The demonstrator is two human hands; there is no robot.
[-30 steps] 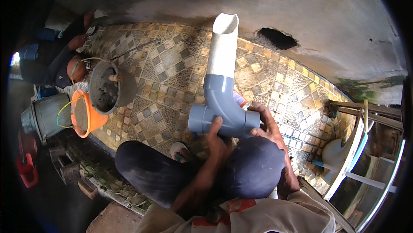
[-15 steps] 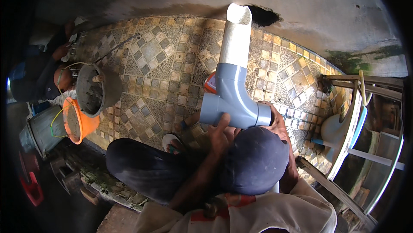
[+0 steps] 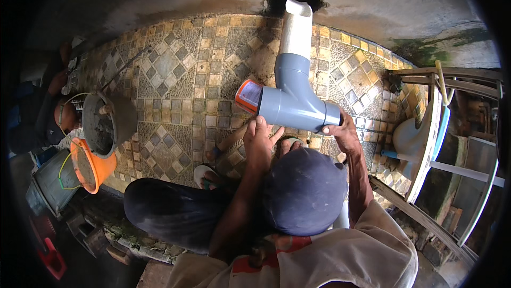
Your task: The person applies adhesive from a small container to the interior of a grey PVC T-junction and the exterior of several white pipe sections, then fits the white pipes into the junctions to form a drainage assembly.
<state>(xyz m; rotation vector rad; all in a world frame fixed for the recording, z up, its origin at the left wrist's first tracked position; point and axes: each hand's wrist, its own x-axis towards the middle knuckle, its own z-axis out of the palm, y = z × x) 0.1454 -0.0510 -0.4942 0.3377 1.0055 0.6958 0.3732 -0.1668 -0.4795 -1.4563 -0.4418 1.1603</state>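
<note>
I see the grey pipe joint [image 3: 295, 108] in the middle of the frame, its long body lying left to right, the right end a bit lower. Its bent arm holds the white pipe [image 3: 297, 33], which points almost straight up to the dark hole [image 3: 274, 3] at the top. The right hand [image 3: 345, 132] wraps the joint's right end. The left hand [image 3: 259, 140] is under the left end, but I can't tell if it grips.

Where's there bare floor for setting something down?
Bare tiles lie between the grey bucket and the orange can, and right of the white pipe, toward the wooden frame. Crowded: around the orange bucket, and by the left hand and right hand.
</note>
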